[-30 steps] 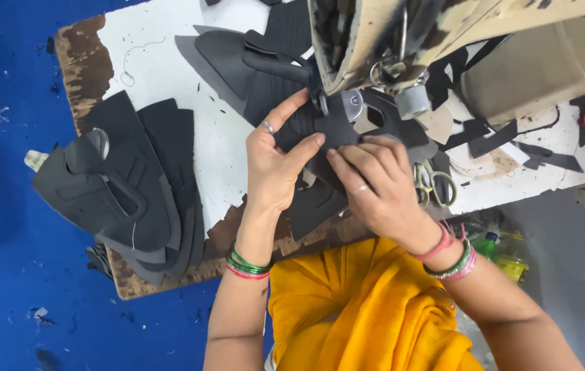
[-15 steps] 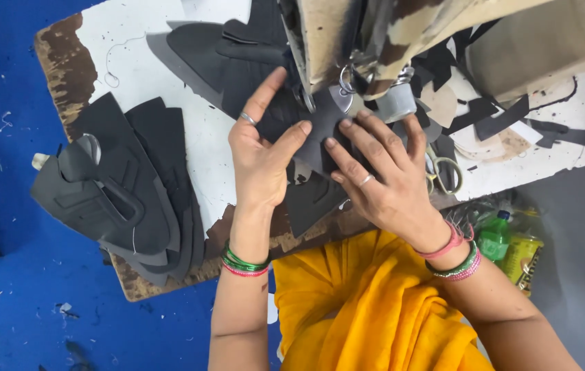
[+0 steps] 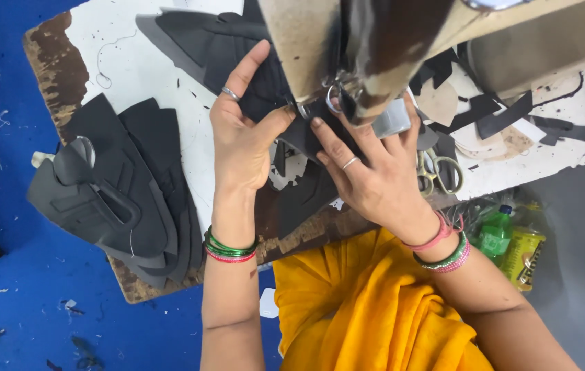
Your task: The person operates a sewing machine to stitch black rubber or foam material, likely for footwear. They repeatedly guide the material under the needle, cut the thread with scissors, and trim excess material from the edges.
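A person in a yellow garment [image 3: 368, 309] sits at a worn white worktable [image 3: 148, 75], seen from above. Nearest the viewer are two forearms with bangles at the wrists.

The left hand [image 3: 241, 141] lies flat and open, fingers spread and palm down, pressing on a black shoe-upper piece [image 3: 265, 89]; a ring shows on one finger. The right hand [image 3: 375, 175] is also open, its fingertips pushing down on the same piece just in front of the sewing machine head [image 3: 347, 48], which hangs over the fingers and hides the needle. Neither hand pinches or closes on the piece; both pin it flat against the table.

The piece looks thin, light and limp, probably a padded synthetic sheet that bends easily and could buckle if pushed from one edge. It seems best held as here: flat palms on either side of the seam line, fingertips near the presser foot but clear of the needle.

Just right of the right hand lie scissors [image 3: 437, 172]. Well left of the left hand sits a stack of similar black cut pieces [image 3: 121, 192]. Beyond the right hand, black scraps [image 3: 512, 117] litter the table. Green and yellow bottles [image 3: 512, 240] stand below the table edge.
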